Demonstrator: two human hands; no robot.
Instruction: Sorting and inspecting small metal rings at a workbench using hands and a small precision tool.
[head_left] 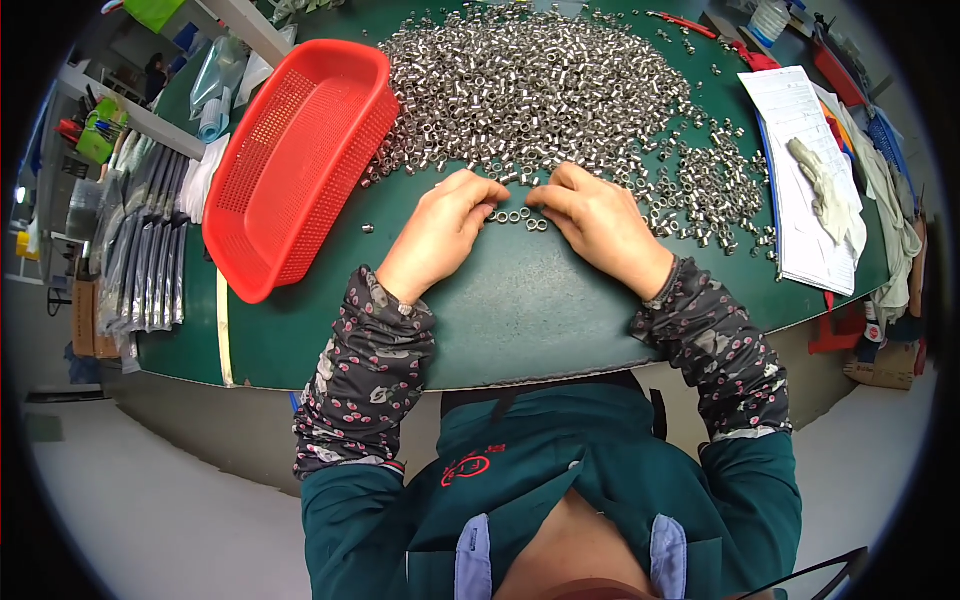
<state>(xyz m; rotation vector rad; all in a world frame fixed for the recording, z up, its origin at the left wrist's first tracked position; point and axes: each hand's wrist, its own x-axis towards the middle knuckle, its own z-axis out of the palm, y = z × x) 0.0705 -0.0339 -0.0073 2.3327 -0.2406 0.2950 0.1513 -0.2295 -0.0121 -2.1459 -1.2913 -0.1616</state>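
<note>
Whether hands [440, 232] grip rings [514, 216] hidden; papers [778, 108] too finely printed to read.

Silver rings [530, 85], green tabletop [530, 310], red basket [335, 190], black sleeve covers [370, 370] — pink-and-grey print

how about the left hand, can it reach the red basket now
Likely yes: between the left hand and the red basket, only green tabletop and a loose metal ring show.
</note>
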